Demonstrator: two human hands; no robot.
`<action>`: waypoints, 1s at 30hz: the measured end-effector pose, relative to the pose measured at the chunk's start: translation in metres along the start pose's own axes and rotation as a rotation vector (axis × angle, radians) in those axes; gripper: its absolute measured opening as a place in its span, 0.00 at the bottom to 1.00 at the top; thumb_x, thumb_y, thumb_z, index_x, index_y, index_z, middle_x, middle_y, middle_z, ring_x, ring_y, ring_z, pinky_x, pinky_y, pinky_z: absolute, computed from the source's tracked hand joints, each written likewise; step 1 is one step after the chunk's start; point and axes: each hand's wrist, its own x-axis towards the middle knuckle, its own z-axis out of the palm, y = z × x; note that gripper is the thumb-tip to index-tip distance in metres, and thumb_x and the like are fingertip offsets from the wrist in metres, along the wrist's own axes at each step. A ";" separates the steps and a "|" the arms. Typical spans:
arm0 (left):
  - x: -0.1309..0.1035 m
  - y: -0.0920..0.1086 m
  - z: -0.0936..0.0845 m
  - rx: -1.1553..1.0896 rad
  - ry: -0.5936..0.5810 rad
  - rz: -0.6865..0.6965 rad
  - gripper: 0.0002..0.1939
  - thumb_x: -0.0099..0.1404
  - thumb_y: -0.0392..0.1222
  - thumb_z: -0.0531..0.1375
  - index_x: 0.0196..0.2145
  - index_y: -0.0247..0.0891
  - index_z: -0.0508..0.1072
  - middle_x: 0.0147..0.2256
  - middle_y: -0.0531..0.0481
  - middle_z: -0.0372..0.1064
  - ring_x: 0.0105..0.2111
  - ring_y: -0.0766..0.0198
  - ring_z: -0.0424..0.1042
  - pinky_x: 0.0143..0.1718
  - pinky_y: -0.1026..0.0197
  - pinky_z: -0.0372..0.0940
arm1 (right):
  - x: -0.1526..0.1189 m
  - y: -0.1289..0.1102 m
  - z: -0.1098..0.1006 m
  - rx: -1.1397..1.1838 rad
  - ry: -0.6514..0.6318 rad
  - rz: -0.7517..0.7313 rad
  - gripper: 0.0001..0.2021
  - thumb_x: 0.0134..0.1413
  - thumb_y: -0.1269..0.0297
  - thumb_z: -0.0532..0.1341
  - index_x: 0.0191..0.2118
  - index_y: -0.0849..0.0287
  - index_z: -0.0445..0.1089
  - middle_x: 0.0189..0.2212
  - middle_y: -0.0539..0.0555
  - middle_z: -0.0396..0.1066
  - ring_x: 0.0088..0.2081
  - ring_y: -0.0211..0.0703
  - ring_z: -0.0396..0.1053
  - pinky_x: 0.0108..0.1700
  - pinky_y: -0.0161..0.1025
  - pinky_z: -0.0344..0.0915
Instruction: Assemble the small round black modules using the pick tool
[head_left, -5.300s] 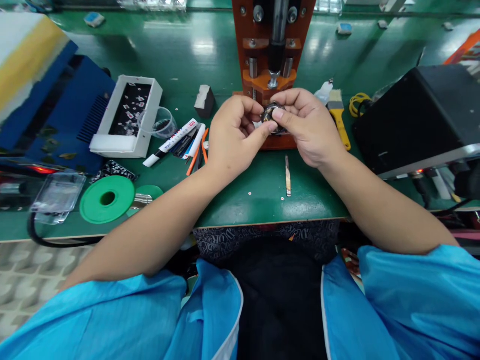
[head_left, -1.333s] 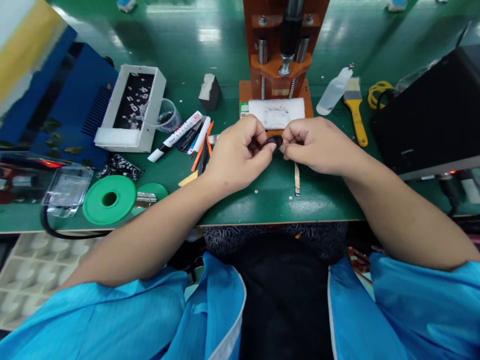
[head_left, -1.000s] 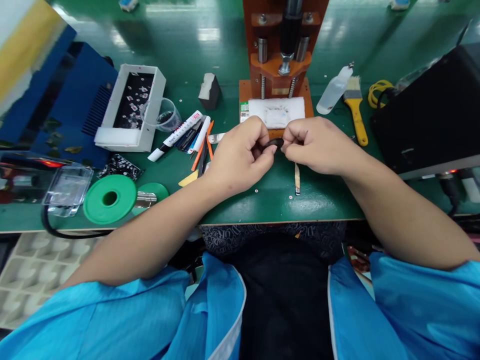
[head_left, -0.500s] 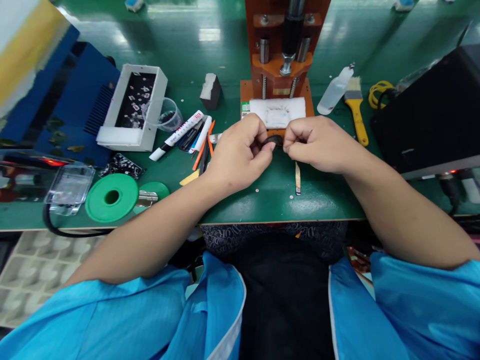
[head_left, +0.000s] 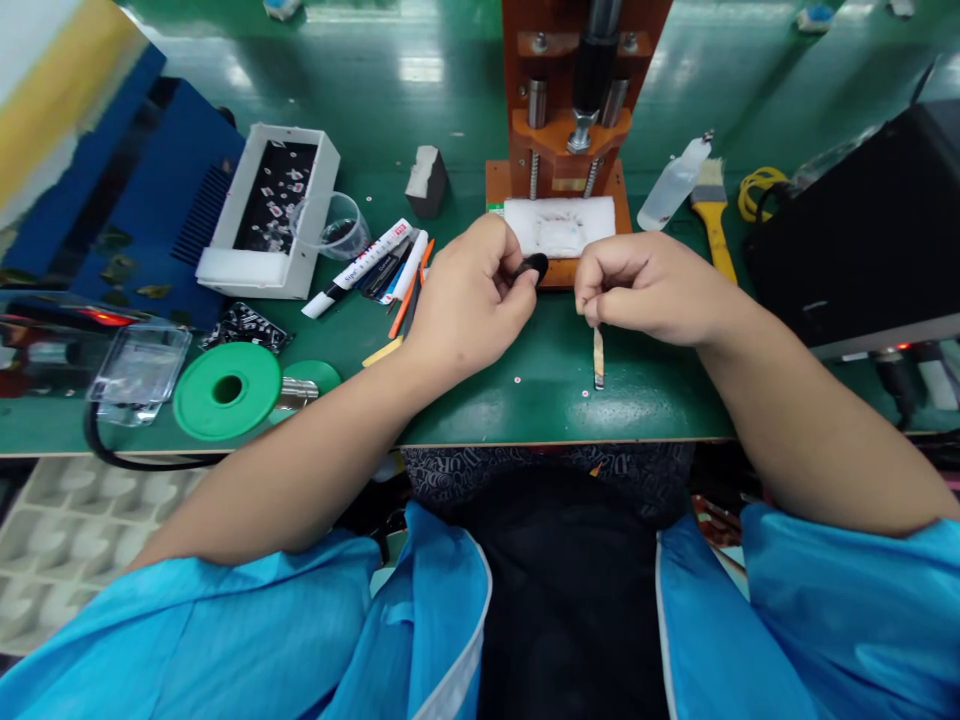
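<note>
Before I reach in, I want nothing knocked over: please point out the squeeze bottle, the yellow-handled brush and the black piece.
Squeeze bottle [head_left: 670, 190]: head view, clear body.
Yellow-handled brush [head_left: 717, 238]: head view, handle.
Black piece [head_left: 537, 265]: head view, exposed end.

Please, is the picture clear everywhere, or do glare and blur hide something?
Head view: white glare on the green table; the black piece in the left hand too dark for detail; the yellow-and-white cover soft; the black box seemingly stretched near the edge.

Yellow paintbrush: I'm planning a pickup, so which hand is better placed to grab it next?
Probably the right hand: it is nearer the yellow paintbrush, while the left hand holds a round black part.
</note>
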 end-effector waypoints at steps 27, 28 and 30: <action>0.009 -0.009 0.005 -0.735 -0.088 -0.198 0.25 0.76 0.45 0.85 0.38 0.46 0.71 0.28 0.59 0.70 0.26 0.66 0.72 0.28 0.59 0.67 | 0.006 0.011 0.012 0.171 0.251 -0.039 0.05 0.67 0.65 0.78 0.39 0.52 0.84 0.36 0.51 0.85 0.39 0.47 0.79 0.44 0.45 0.74; 0.008 -0.008 0.005 -0.709 -0.077 -0.190 0.25 0.77 0.46 0.85 0.38 0.46 0.71 0.28 0.58 0.70 0.26 0.66 0.72 0.28 0.58 0.67 | 0.006 0.011 0.012 0.174 0.254 -0.037 0.05 0.67 0.66 0.78 0.38 0.52 0.84 0.35 0.51 0.85 0.39 0.47 0.79 0.44 0.45 0.73; 0.008 -0.008 0.005 -0.659 -0.064 -0.171 0.27 0.78 0.50 0.85 0.38 0.46 0.70 0.27 0.58 0.70 0.26 0.64 0.73 0.28 0.57 0.68 | 0.006 0.011 0.012 0.171 0.264 -0.028 0.05 0.66 0.68 0.77 0.38 0.52 0.84 0.35 0.51 0.85 0.39 0.47 0.79 0.44 0.46 0.73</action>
